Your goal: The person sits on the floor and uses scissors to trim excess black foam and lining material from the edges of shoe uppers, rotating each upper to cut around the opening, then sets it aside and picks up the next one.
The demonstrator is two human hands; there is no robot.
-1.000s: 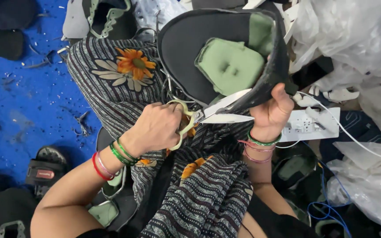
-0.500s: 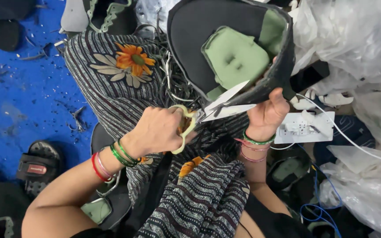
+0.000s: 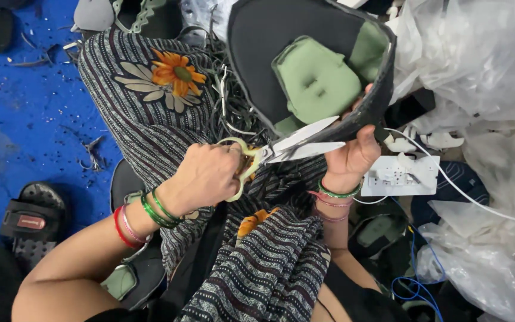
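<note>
My left hand point(image 3: 201, 179), with green and red bangles at the wrist, grips the yellowish handles of a pair of scissors point(image 3: 302, 140). The steel blades are parted and point right, against the lower edge of a curved black shoe-upper piece point(image 3: 263, 48) with pale green padding point(image 3: 317, 80) inside. My right hand point(image 3: 350, 158) holds that black piece from below at its lower right rim, thumb on the edge. Both hands work over my lap, which is covered by striped cloth with an orange flower point(image 3: 174, 71).
Thin black trimmings point(image 3: 230, 104) lie on the cloth. A white power strip point(image 3: 403, 176) with a white cable sits to the right, beside crumpled clear plastic bags point(image 3: 478, 59). A black sandal point(image 3: 34, 217) rests on the blue floor point(image 3: 25, 119). Blue cable point(image 3: 412, 289) coils at the lower right.
The black piece has shifted slightly right and turned in my right hand. The scissors stay at its lower edge, blades still parted.
</note>
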